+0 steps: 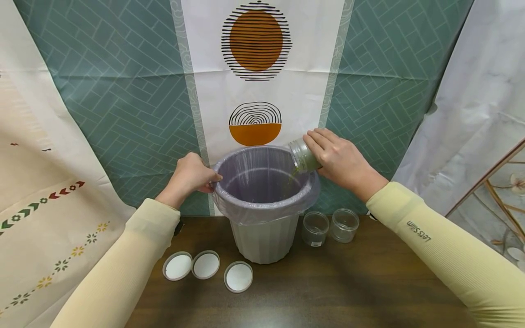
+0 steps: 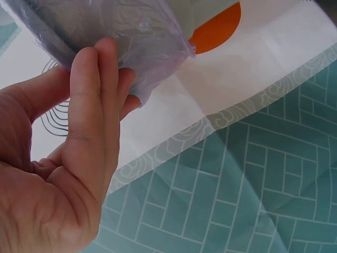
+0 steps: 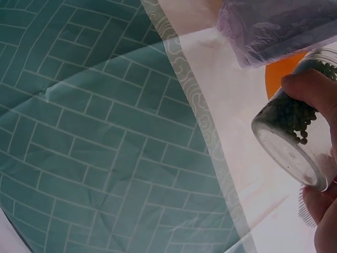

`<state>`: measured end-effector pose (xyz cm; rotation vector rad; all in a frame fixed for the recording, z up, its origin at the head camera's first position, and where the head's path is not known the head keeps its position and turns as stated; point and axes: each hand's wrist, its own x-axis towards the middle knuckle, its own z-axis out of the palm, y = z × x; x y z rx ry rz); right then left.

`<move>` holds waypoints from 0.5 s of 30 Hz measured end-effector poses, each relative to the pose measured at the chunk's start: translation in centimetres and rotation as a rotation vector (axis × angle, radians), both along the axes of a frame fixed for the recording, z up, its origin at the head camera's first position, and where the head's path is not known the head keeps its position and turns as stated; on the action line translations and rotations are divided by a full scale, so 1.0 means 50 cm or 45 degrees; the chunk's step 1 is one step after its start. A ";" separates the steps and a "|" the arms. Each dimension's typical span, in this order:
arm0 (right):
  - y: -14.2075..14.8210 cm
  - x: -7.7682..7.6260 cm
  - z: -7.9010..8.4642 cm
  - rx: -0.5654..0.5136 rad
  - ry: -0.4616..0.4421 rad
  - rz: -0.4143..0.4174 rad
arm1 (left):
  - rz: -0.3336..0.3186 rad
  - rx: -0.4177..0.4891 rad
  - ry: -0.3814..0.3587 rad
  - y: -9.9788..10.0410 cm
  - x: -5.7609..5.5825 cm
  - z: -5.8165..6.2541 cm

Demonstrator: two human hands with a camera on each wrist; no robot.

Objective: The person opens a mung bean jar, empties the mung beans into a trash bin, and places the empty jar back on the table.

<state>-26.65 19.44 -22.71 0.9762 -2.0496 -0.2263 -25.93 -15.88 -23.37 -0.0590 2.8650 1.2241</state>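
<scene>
A grey trash can [image 1: 264, 241] stands on the table, lined with a translucent purple trash bag [image 1: 262, 214] folded over its rim. At the rim's left side, my left hand [image 1: 193, 175] pinches the bag and edge between thumb and fingers. My right hand [image 1: 342, 157] grips a clear jar [image 1: 302, 156], tilted mouth-down over the can's right rim. Small green beans [image 1: 294, 172] fall from its mouth into the bag. In the right wrist view, dark round beans [image 3: 300, 113] lie along one side of the jar, whose base faces the camera.
Two clear jars [image 1: 315, 228] without lids stand to the right of the can. Three round lids [image 1: 239, 277] with white insides lie at its front left. A patterned cloth [image 1: 135, 91] hangs behind the brown table [image 1: 311, 291].
</scene>
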 end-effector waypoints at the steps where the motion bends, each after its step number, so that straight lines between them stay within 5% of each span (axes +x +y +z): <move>1: 0.000 0.000 0.000 0.000 0.001 0.001 | -0.001 -0.006 0.002 0.000 0.000 0.000; 15: -0.006 0.001 0.004 0.004 0.003 0.007 | -0.001 -0.013 0.015 0.002 0.000 -0.001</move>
